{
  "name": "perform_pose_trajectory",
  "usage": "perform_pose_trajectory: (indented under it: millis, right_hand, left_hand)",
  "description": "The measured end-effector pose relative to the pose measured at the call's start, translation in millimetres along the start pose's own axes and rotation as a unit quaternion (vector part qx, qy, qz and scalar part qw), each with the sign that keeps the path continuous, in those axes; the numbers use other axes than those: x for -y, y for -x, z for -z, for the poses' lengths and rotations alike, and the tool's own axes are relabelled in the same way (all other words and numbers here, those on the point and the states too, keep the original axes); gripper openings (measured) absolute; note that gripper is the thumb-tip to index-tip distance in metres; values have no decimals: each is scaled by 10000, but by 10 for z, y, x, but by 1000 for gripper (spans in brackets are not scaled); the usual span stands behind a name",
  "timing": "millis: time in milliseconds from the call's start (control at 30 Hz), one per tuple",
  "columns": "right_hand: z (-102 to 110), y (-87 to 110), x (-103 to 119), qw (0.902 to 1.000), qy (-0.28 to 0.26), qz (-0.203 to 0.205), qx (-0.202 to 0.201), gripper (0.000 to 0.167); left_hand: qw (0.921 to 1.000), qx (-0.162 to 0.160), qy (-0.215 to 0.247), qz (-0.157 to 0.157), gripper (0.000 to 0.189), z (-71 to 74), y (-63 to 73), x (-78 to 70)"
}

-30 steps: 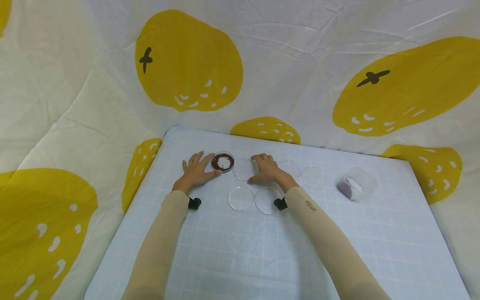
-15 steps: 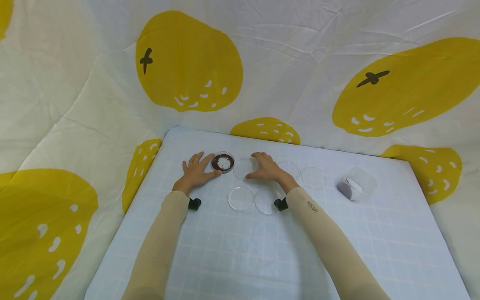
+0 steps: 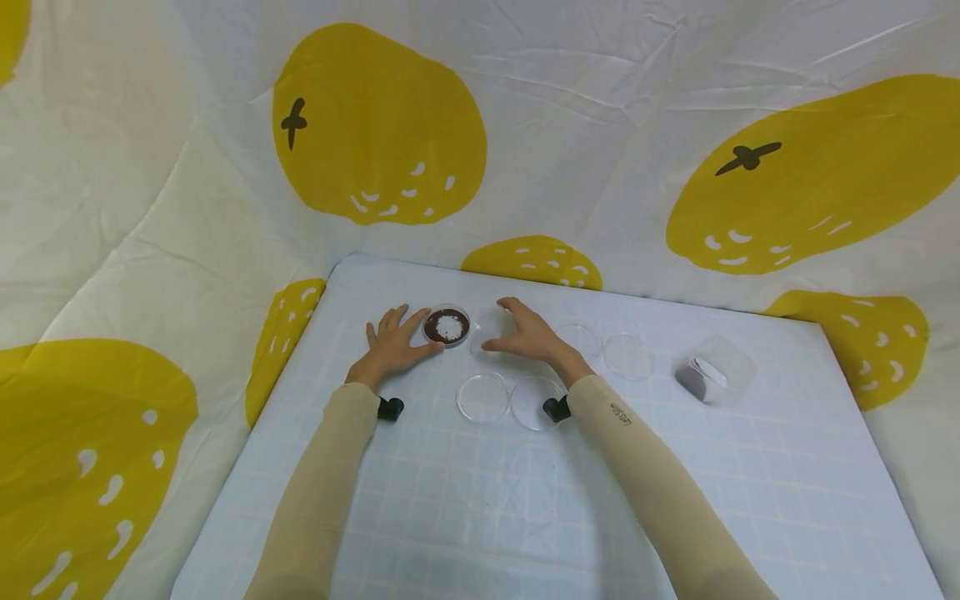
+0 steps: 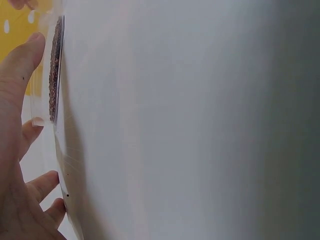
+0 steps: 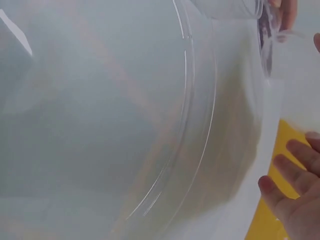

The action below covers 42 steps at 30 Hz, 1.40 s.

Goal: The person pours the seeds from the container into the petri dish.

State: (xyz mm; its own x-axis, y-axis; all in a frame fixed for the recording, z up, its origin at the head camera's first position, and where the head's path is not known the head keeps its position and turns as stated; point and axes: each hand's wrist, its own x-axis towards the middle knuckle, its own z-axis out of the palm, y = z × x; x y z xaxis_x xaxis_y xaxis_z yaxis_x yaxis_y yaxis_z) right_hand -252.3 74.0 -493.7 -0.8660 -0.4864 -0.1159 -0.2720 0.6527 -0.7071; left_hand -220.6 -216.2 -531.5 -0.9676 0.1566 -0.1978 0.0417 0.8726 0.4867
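Petri dish of dark grains with a white centre (image 4: 44, 90) sits on the cloth between the thumb and forefinger of the left hand (image 3: 393, 343), which pinch its sides. Just beside it, the right hand (image 3: 532, 335) spreads thumb and forefinger about a clear dish (image 3: 477, 336); from where I stand, I can't tell whether they grip it. Two round clear pieces (image 3: 483, 400) lie nearer the person than either grip; a clear box (image 3: 738, 364) stands well right of both.
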Motion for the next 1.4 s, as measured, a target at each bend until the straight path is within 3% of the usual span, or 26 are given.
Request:
perform_pose_trajectory:
  millis: [433, 1067, 1400]
  right_hand:
    - [-99, -96, 62, 9992, -372, 50, -133, 95]
    - [-182, -298, 316, 9981, -394, 477, -69, 93]
    - [-256, -366, 311, 9973, -342, 645, -37, 93]
  left_hand:
    - [10000, 62, -16, 14, 93, -34, -28, 78]
    - [9999, 77, -113, -3, 93, -12, -62, 40]
    - [9999, 58, -127, 7, 92, -25, -49, 44]
